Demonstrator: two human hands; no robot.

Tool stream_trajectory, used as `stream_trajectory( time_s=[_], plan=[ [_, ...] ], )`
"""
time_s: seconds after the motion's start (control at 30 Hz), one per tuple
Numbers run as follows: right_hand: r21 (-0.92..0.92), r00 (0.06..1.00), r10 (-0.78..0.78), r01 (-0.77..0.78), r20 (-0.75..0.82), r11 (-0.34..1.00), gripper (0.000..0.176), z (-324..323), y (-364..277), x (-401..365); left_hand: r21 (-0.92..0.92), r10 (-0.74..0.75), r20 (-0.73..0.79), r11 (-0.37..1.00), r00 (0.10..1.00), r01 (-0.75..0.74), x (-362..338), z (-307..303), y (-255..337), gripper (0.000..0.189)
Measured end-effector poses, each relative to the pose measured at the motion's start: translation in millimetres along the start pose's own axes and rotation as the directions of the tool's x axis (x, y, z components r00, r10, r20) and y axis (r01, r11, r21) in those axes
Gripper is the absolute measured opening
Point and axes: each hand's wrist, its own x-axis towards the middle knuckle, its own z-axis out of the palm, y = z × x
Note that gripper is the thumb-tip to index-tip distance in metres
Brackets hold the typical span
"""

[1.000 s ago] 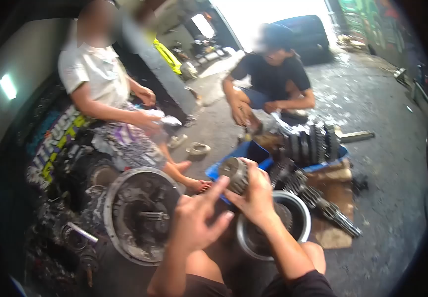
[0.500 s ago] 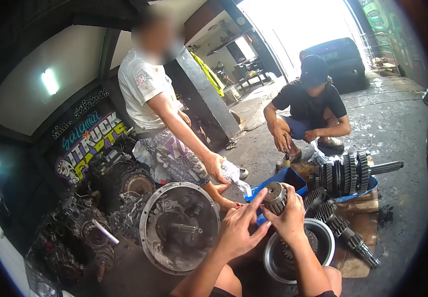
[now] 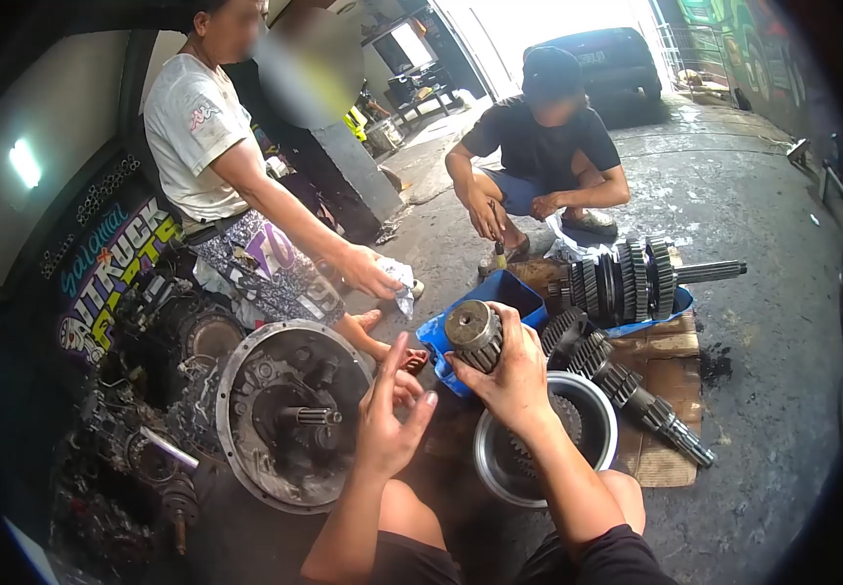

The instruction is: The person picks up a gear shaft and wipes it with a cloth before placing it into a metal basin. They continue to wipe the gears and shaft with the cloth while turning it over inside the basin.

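Note:
My right hand (image 3: 517, 378) grips a splined metal shaft piece (image 3: 476, 336), a short cylinder with a ridged side and a small hole in its flat end. To its left, apart from the piece, my left hand (image 3: 392, 424) is raised with nothing in it, fingers and thumb spread. Below my right hand stands a round metal bowl-like part (image 3: 486, 450) with a toothed gear (image 3: 560, 421) inside. A long gear shaft (image 3: 628, 385) lies to the right of it. Behind the held piece is a blue container (image 3: 511, 294), partly hidden by my hand.
A large round gearbox housing (image 3: 229, 434) stands at left, beside greasy engine parts (image 3: 139, 380). A gear cluster (image 3: 626, 283) rests over a blue tray on cardboard (image 3: 670, 429). One person (image 3: 202, 136) stands holding a white rag (image 3: 400, 283); another (image 3: 548, 146) squats with a brush (image 3: 500, 255).
My left hand has come away from the splined shaft piece and moved down and left. My right hand keeps hold of it. The whole view has shifted, so the scene sits further left and higher.

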Motion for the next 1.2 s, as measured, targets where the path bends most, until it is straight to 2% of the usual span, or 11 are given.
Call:
stream_trajectory(
  time_s=[0.17, 0.33, 0.5, 0.6, 0.7, 0.83, 0.9, 0.97, 1.03, 1.1, 1.2],
  plan=[
    [0.001, 0.999, -0.030, 0.030, -0.018, 1.000, 0.068, 5, 5, -2, 0.172, -0.239, 0.181, 0.963, 0.954, 0.209, -31, 11, -59, 0.045],
    [-0.009, 0.998, -0.041, 0.041, -0.046, 0.999, 0.063, 5, 2, -3, 0.255, -0.316, 0.425, 0.941, 0.848, 0.222, -47, 35, -90, 0.040],
    [0.076, 0.996, 0.050, -0.045, -0.073, 0.996, 0.064, 7, 4, -6, 0.121, -0.390, 0.411, 0.919, 0.824, 0.374, -58, 48, -116, 0.038],
    [0.144, 0.994, 0.082, -0.071, -0.069, 0.987, 0.060, 3, -3, -5, 0.264, -0.421, 0.499, 0.906, 0.757, 0.330, -72, 46, -127, 0.031],
    [0.226, 0.990, 0.129, -0.111, -0.065, 0.968, 0.063, 2, 0, -3, 0.173, -0.347, 0.549, 0.937, 0.761, 0.303, -74, 51, -134, 0.025],
    [0.099, 0.984, 0.093, -0.078, -0.153, 0.992, 0.078, 0, -17, 3, 0.040, -0.208, 0.600, 0.972, 0.773, 0.231, -79, 71, -156, 0.014],
    [-0.063, 0.988, 0.082, -0.091, -0.128, 0.994, 0.073, -3, -12, 6, -0.025, -0.189, 0.626, 0.965, 0.757, 0.262, -73, 75, -159, 0.013],
    [0.022, 0.944, 0.276, -0.277, -0.182, 0.961, 0.065, 3, -13, 11, -0.147, -0.123, 0.625, 0.951, 0.771, 0.272, -70, 87, -172, 0.013],
    [0.011, 0.948, 0.247, -0.250, -0.203, 0.968, 0.059, 3, 4, 13, -0.208, -0.078, 0.637, 0.941, 0.767, 0.267, -68, 97, -187, 0.014],
    [-0.080, 0.975, 0.037, -0.055, -0.219, 0.995, 0.058, -1, 16, 15, -0.284, -0.086, 0.630, 0.900, 0.772, 0.332, -61, 106, -196, 0.015],
    [-0.089, 0.973, 0.018, -0.039, -0.229, 0.995, 0.058, -4, 15, 7, -0.356, -0.063, 0.637, 0.860, 0.769, 0.365, -56, 119, -211, 0.016]
  ],
)
